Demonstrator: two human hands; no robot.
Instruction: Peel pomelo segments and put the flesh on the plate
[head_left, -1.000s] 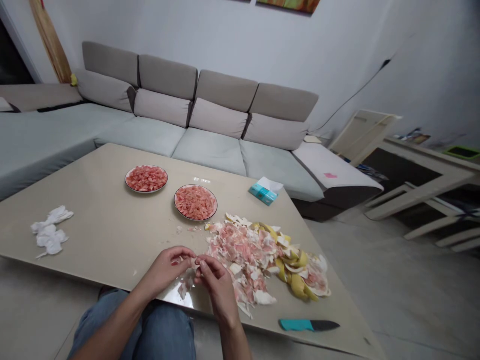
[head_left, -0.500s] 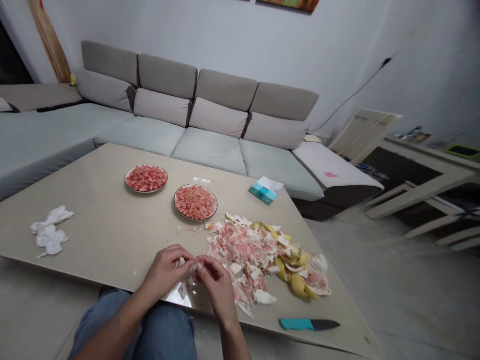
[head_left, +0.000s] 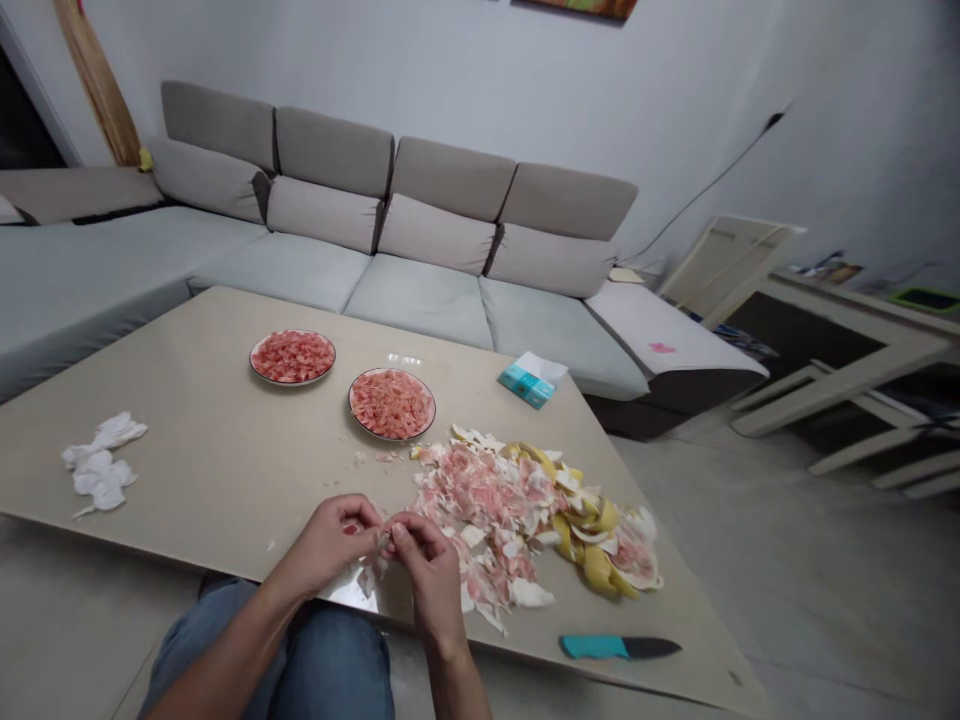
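Both hands meet over the near edge of the beige table (head_left: 202, 450). My left hand (head_left: 330, 545) is closed around a small pink piece of pomelo flesh (head_left: 351, 527). My right hand (head_left: 427, 575) pinches the white membrane of the same piece, fingertips touching the left hand's. Just right of the hands lies a heap of pink-white membrane scraps (head_left: 487, 505) and yellow peel (head_left: 589, 545). Two plates of peeled pink flesh, the near plate (head_left: 391, 405) and the far plate (head_left: 293, 357), stand farther back.
A teal-handled knife (head_left: 619, 648) lies near the table's front right edge. Crumpled white tissues (head_left: 101, 465) lie at the left, a teal tissue pack (head_left: 529, 382) at the back right. A grey sofa (head_left: 390, 250) runs behind the table. My jeans-clad knee (head_left: 330, 660) is below the edge.
The hands have stayed in the same spot, with only small finger movements on the piece of fruit. Nothing else on the table has moved.
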